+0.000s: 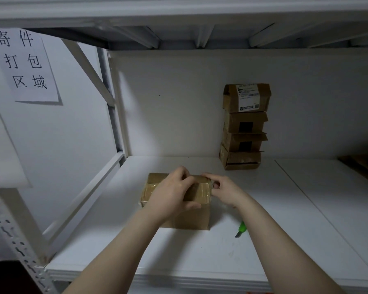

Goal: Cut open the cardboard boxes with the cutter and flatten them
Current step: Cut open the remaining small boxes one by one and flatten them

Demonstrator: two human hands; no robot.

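A white paper sheet with black handwritten characters (25, 64) hangs on the wall at the far left, beside the white metal upright of the shelving (113, 115). Below it, the white shelf board (136, 247) carries everything else.

Near the middle of the board stands a small brown cardboard box bound in clear tape (191, 217), upright and still closed. The left hand (170, 194) lies across the top of the box: its fingers (184, 171) curl over the far upper edge and the thumb presses on the near side, so the hand grips the box. The right hand (225, 190) is at the box's upper right corner, with its fingers (210, 177) bent close together and pinching the taped edge there.

Just right of the box, partly hidden under the right forearm, a green-handled cutter (241, 228) lies flat on the board with nothing touching it.

Farther back and to the right, a stack of four brown cardboard boxes (245, 128) stands against the rear wall; the top one bears a white shipping label (248, 97). At the far right edge something flat and brown (361, 166) lies in shadow, too dim to identify.
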